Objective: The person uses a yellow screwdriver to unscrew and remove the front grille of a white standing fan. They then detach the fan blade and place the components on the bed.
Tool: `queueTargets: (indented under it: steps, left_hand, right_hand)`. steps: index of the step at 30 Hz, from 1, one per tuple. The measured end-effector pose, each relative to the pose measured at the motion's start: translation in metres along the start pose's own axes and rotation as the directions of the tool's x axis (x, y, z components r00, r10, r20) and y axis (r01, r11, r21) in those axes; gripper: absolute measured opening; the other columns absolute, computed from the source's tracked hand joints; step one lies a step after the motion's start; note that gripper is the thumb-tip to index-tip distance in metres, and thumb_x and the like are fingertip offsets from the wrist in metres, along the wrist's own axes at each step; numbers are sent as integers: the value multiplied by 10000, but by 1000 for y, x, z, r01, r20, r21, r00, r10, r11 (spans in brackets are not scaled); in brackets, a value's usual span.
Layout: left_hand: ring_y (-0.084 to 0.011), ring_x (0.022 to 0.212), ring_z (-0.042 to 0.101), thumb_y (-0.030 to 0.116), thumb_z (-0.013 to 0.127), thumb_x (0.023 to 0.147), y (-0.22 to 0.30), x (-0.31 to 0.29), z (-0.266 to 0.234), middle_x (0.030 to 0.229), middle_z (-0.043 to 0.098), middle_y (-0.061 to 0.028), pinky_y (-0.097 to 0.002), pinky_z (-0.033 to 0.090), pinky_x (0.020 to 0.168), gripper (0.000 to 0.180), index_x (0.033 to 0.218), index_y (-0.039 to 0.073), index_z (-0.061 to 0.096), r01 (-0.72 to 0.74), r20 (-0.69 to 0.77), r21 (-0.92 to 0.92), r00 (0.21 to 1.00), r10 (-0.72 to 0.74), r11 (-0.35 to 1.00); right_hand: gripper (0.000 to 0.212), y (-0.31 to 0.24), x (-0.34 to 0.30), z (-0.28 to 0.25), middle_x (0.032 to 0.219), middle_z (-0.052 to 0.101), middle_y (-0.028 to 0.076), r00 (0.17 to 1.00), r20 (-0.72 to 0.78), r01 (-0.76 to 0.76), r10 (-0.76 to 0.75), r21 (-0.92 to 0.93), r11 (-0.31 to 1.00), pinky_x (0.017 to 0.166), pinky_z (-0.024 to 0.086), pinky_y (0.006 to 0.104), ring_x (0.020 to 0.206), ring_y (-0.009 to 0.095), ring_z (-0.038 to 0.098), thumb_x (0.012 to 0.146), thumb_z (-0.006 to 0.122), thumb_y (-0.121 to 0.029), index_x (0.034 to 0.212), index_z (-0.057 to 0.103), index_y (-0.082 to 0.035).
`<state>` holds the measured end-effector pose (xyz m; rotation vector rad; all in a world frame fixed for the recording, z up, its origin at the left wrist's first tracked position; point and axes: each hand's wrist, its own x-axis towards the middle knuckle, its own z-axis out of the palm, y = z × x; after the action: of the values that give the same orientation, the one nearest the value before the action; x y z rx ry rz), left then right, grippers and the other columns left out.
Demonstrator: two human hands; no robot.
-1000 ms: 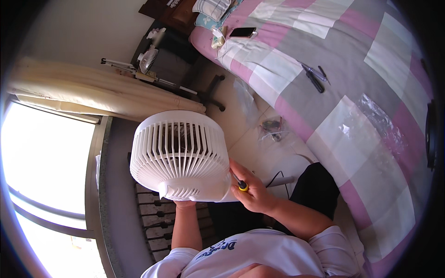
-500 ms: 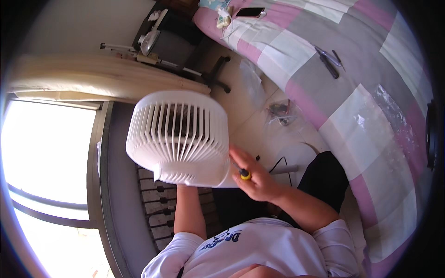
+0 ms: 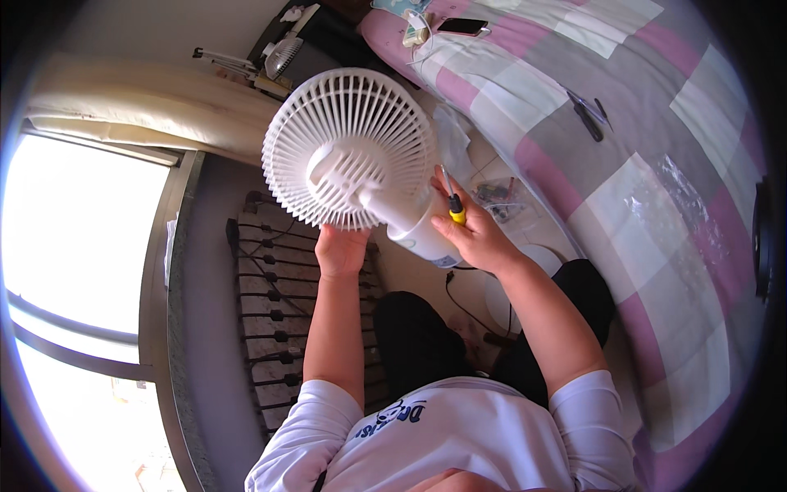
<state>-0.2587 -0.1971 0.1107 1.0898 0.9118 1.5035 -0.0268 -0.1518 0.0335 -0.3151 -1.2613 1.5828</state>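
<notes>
1. white plastic makes up the small fan (image 3: 352, 152), held up in front of the person with the back of its ribbed grille and the motor housing turned toward the camera.
2. the left hand (image 3: 340, 250) is under the lower rim of the grille, fingers closed up against it and holding the fan from below.
3. the right hand (image 3: 475, 234) wraps the fan's white stem and base on the right side; the same hand pinches a screwdriver (image 3: 449, 197) with a yellow-and-black handle against it, the thin shaft pointing up beside the grille.
4. both grips are narrow and full: the left on the grille rim, the right on the fan base together with the tool.
5. a bed with a pink, grey and white checked cover (image 3: 656, 205) fills the right side; a dark phone (image 3: 463, 26) and a dark hand tool (image 3: 589, 115) lie on it, well apart from the hands.
6. a bright window (image 3: 74, 246) and a cream curtain (image 3: 139, 111) are at the left.
7. a slatted rack (image 3: 275, 303) lies on the floor under the left forearm.
</notes>
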Motion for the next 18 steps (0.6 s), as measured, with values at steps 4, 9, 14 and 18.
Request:
queueTargets:
  steps: [4, 9, 14, 18]
  left_hand:
    - [-292, 1280, 452, 375, 769, 733, -6, 12, 7, 1428, 415, -70, -515, 429, 1011, 920, 1471, 185, 253, 10, -69, -53, 998, -14, 999]
    - [-315, 1232, 477, 302, 742, 777, -14, 28, 6, 1395, 431, -85, -548, 436, 975, 822, 1443, 231, 265, 46, -182, -98, 981, -63, 994]
    - [-327, 1231, 468, 356, 714, 798, -15, 44, 9, 1369, 448, -101, -542, 430, 983, 747, 1416, 160, 344, 59, -257, -88, 963, -80, 994]
    - [-339, 1227, 464, 390, 698, 808, -12, 54, 1, 1358, 459, -105, -540, 429, 991, 714, 1398, 130, 391, 82, -273, -92, 956, -105, 992]
  right_hand:
    - [670, 15, 1, -4, 1472, 336, 236, 970, -39, 201, -240, -427, 881, 1027, 384, 406, 1217, 322, 489, 912, 643, -205, 1482, 309, -96]
    - [676, 16, 12, -4, 1474, 301, 252, 964, -95, 178, -250, -471, 864, 1009, 404, 405, 1176, 307, 501, 904, 649, -172, 1485, 307, -129]
    - [683, 14, 27, -9, 1455, 326, 243, 975, -61, 156, -214, -498, 853, 1029, 394, 396, 1189, 329, 483, 894, 659, -144, 1479, 307, -127]
    - [669, 21, 35, -2, 1447, 338, 230, 975, -95, 111, -199, -570, 814, 1049, 381, 396, 1219, 353, 462, 895, 657, -147, 1470, 315, -141]
